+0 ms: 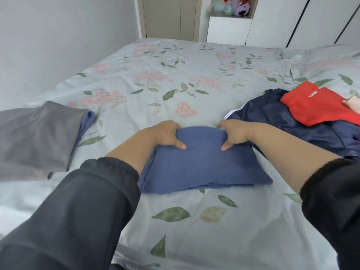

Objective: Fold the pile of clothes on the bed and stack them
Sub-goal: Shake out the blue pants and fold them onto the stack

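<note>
While each hand (165,134) (234,134) pinches its far edge, the blue garment (202,164) lies folded rectangular.

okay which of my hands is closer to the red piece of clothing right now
Right. The right hand grips the far edge of the blue garment, and the red garment lies beyond it to the right. The left hand grips the same edge, farther away.
</note>
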{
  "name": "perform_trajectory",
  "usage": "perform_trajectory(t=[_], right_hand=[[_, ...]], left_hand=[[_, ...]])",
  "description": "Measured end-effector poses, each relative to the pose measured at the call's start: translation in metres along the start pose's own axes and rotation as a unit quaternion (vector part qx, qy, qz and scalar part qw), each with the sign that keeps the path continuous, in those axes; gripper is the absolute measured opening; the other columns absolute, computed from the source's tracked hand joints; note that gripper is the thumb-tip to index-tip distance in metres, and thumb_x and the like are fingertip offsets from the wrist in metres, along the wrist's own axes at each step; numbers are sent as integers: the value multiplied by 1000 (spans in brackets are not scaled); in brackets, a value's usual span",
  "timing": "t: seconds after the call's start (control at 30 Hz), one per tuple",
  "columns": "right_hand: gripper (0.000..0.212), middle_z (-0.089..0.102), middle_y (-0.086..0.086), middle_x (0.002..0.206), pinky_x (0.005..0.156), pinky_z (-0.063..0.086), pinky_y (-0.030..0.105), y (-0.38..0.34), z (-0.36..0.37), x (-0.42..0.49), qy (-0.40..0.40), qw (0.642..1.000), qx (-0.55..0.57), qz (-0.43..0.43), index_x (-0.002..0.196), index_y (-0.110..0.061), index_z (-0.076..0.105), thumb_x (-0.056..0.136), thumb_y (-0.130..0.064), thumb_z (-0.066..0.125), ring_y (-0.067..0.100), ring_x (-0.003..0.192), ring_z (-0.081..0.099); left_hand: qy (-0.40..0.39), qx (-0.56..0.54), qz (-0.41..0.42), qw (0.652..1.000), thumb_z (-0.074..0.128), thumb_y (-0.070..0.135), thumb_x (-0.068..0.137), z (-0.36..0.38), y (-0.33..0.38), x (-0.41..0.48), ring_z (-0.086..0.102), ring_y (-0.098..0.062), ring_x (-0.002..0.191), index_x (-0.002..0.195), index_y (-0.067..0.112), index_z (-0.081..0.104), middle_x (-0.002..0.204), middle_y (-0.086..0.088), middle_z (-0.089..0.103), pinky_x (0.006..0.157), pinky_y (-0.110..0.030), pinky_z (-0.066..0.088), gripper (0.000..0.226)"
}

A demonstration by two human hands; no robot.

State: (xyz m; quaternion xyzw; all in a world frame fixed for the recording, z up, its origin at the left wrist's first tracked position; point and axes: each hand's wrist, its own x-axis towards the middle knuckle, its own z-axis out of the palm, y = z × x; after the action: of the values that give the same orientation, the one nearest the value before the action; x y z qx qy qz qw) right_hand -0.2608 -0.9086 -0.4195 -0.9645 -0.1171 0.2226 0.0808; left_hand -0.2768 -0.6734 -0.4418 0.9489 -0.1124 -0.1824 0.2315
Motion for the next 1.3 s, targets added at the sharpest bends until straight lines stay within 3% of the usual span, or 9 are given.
perform_trajectory(t=[0.17, 0.4, 0.53, 0.67, 0.77, 0.97, 1.07, 1.17, 1.3], right_hand=[[30, 62, 2, 97, 79, 42, 33, 5, 0, -19, 50, 994, -94, -13, 93, -11, 62, 75, -29, 77, 23, 91, 51], [24, 53, 7, 71, 56, 30, 31, -7, -38, -77, 355, 931, 49, -68, 68, -14, 45, 76, -5, 65, 27, 71, 48], [14, 51, 12, 63, 53, 30, 34, -10, -17, -119, 465, 878, 58, -99, 71, -8, 48, 71, 6, 53, 32, 63, 46], [17, 57, 22, 73, 60, 33, 40, 6, 56, -150, 414, 903, -51, -104, 70, -3, 53, 61, 11, 52, 39, 72, 53], [15, 56, 13, 91, 73, 36, 38, 18, 103, -159, 257, 957, -100, -92, 80, -8, 55, 70, 2, 51, 31, 89, 51], [34, 43, -2, 76, 67, 34, 30, 38, 101, -165, 181, 980, -69, -54, 58, -25, 31, 71, 1, 48, 25, 87, 51], [36, 61, -1, 73, 67, 42, 28, 43, 92, -167, 158, 983, 98, -8, 64, -20, 60, 66, 10, 41, 24, 80, 57], [45, 69, 2, 73, 61, 44, 25, 44, 83, -162, 203, 933, 291, 55, 92, -16, 68, 72, 10, 38, 23, 69, 62], [38, 65, 11, 108, 83, 45, 37, 33, 91, -149, 361, 900, 223, 96, 122, -12, 57, 87, -7, 44, 32, 98, 59]], left_hand=[[4, 26, -2, 1000, 78, 24, 74, -10, 6, -18, 58, -12, 72, 84, 11, 69, 76, 4, 61, 56, -20, 45, 19], [349, 120, 59, 928, 61, 16, 78, -43, 47, -74, 51, -29, 74, 66, 19, 46, 73, -2, 55, 60, -30, 35, 19], [448, 219, 176, 849, 62, -1, 63, -27, 60, -113, 54, -34, 61, 66, 4, 56, 63, -15, 56, 60, -31, 30, 9], [367, 363, 224, 826, 74, -3, 46, 34, 56, -140, 60, -29, 60, 63, 8, 61, 59, -9, 58, 56, -32, 46, 24], [147, 374, 154, 903, 63, 16, 78, 79, 52, -148, 57, -24, 96, 98, 14, 60, 98, -5, 61, 78, -34, 43, 20], [10, -43, 114, 993, 62, 18, 81, 85, 52, -168, 49, -7, 62, 68, 15, 60, 64, 6, 56, 60, -20, 40, 13], [154, -206, 4, 966, 58, 30, 90, 70, 35, -161, 55, -10, 64, 73, 7, 67, 70, -2, 64, 61, -19, 45, 29], [356, -79, -121, 923, 50, 21, 93, 56, 8, -143, 55, -30, 105, 115, 8, 63, 116, -16, 61, 89, -35, 43, 28], [232, -158, -183, 942, 50, 37, 95, 60, -1, -121, 38, -30, 131, 146, 11, 29, 139, -11, 47, 108, -40, 32, 61]])
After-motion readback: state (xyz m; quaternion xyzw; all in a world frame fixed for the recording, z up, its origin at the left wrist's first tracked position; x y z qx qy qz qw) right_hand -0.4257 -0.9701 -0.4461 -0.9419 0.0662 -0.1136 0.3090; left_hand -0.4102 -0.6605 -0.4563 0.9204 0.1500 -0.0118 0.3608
